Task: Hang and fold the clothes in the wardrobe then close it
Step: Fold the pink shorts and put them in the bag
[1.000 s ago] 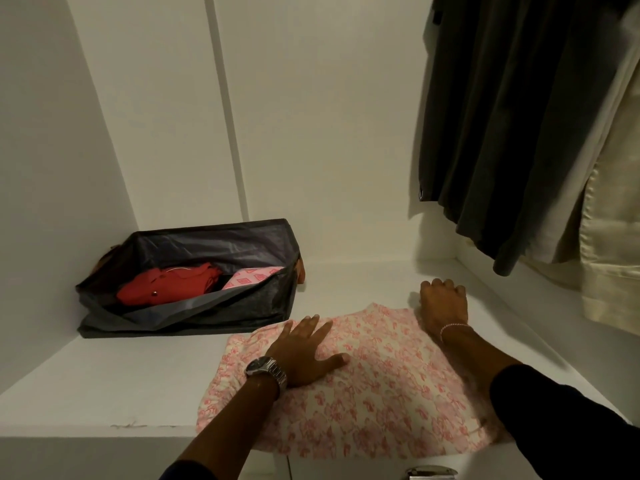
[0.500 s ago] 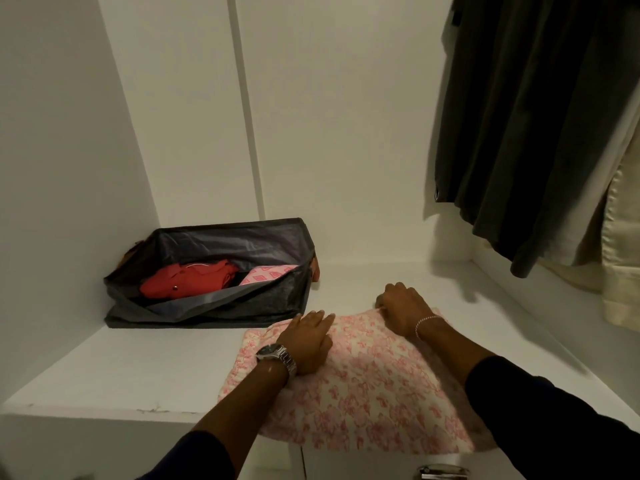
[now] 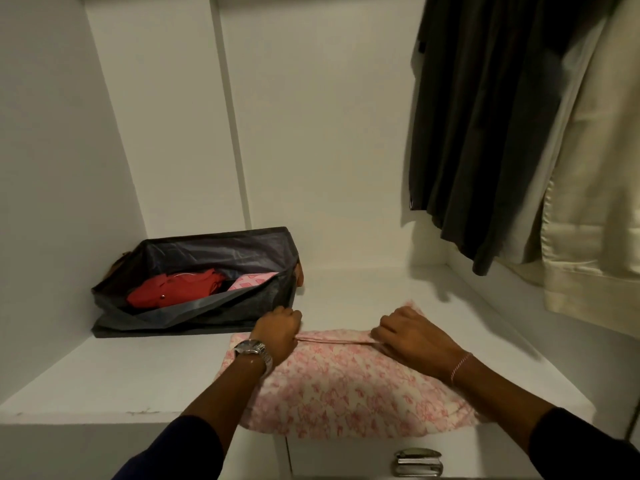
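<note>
The fingertips of both hands are tucked under the fold of the pink cloth [image 3: 346, 382], so each grip is hidden. The brown thing [image 3: 300, 274] behind the bag [image 3: 207, 247] shows only slivers. The dark garment [image 3: 485, 116] and cream garment [image 3: 595, 168] are cut off at the top edge, the metal handle [image 3: 418, 462] at the bottom.

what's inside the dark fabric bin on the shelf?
Inside the dark fabric bin: a red garment on the left and a pink patterned item on the right. Anything beneath them or behind the slumped front wall is hidden.
</note>
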